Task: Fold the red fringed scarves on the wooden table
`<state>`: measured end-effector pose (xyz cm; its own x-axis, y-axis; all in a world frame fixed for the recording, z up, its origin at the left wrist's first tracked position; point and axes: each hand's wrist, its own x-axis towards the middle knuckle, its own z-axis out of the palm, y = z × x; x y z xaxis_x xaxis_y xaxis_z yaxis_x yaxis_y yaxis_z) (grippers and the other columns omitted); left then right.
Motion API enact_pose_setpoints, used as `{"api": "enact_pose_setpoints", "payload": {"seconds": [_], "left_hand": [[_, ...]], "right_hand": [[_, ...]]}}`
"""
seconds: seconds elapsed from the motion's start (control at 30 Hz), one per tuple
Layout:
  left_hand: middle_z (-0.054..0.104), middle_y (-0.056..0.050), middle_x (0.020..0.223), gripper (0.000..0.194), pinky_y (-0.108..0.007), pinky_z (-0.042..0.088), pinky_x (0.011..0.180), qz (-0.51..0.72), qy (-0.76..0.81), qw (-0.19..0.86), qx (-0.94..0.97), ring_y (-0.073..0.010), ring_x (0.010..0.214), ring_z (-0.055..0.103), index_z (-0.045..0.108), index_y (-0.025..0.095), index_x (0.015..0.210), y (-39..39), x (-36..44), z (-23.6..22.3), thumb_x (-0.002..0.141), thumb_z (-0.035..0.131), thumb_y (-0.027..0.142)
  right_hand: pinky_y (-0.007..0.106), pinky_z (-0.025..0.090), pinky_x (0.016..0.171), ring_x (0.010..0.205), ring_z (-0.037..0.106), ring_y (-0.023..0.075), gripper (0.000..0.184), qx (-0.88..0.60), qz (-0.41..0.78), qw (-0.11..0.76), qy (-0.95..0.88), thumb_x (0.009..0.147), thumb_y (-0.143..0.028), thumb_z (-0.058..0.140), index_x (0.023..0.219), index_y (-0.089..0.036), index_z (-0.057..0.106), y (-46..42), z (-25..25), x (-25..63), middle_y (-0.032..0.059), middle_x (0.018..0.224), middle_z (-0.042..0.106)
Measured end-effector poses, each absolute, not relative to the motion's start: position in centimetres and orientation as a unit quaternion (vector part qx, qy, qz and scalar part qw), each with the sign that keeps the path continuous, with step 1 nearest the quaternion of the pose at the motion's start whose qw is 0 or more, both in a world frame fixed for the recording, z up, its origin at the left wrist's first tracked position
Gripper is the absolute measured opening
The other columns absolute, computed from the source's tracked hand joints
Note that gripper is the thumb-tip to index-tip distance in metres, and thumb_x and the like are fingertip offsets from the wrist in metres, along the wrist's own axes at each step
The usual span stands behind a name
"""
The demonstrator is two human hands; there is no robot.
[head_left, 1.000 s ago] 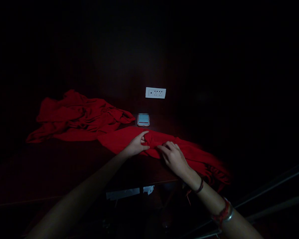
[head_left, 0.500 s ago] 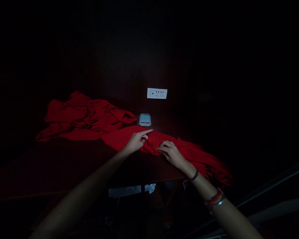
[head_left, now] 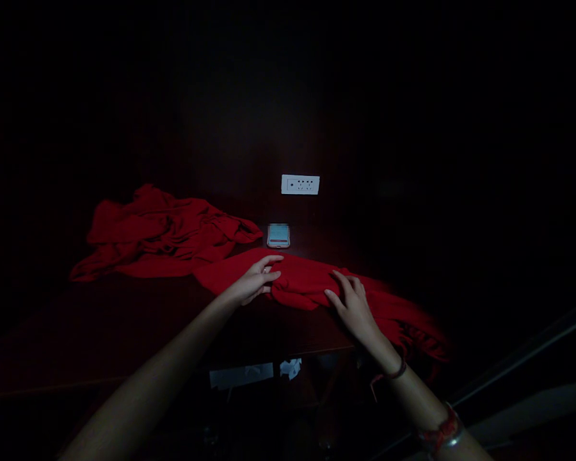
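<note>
Red cloth (head_left: 302, 282) lies between our left fingers (head_left: 269, 260), grip unclear, and splayed, loose right fingers (head_left: 343, 283). We should smooth it gently.

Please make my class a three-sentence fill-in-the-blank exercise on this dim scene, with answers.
1. The cloth by the left hand and right hand is coloured ____.
2. The phone lies with its screen facing ____.
3. The bracelets are worn on the person's own ____ side.

Missing words: red; up; right.
</note>
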<state>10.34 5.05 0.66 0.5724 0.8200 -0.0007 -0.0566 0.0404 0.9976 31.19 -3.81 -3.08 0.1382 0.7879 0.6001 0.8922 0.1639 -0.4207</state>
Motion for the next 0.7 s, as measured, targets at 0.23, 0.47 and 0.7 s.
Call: {"api": "enact_pose_setpoints", "payload": {"seconds": [0.23, 0.47, 0.7], "left_hand": [[0.045, 0.006, 0.064, 0.05, -0.016, 0.032, 0.049, 0.277, 0.326, 0.61, 0.667, -0.0063, 0.056, 0.043, 0.044, 0.018, 0.108, 4.4, 9.3, 0.7, 0.061, 0.061, 0.023], [0.04, 0.009, 0.052, 0.051, -0.017, 0.027, 0.047, 0.32, 0.331, 0.556, 0.692, -0.0058, 0.047, 0.038, 0.042, 0.013, 0.11, 6.1, 7.8, 0.7, 0.063, 0.058, 0.025], [0.054, 0.003, 0.067, 0.061, -0.022, 0.036, 0.062, 0.3, 0.294, 0.597, 0.683, -0.0084, 0.06, 0.05, 0.032, 0.011, 0.118, 5.6, 7.0, -0.4, 0.065, 0.059, 0.024]], "right_hand": [[0.032, 0.04, 0.073, 0.078, 0.049, 0.0158, 0.042, -0.591, 0.131, 0.499, -0.62, 0.072, -0.034, 0.048, 0.111, -0.019, 0.042, -4.6, -3.3, 31.8, 0.0033, 0.083, 0.051], [0.023, 0.041, 0.053, 0.057, 0.047, 0.0097, 0.046, -0.531, 0.252, 0.593, -0.55, 0.07, -0.034, 0.049, 0.112, -0.024, 0.032, -3.9, -2.2, 32.7, -0.0027, 0.072, 0.046], [0.032, 0.041, 0.074, 0.085, 0.051, 0.0175, 0.059, -0.57, 0.14, 0.425, -0.689, 0.073, -0.035, 0.046, 0.126, -0.019, 0.024, -5.9, -2.3, 33.2, 0.009, 0.106, 0.048]]}}
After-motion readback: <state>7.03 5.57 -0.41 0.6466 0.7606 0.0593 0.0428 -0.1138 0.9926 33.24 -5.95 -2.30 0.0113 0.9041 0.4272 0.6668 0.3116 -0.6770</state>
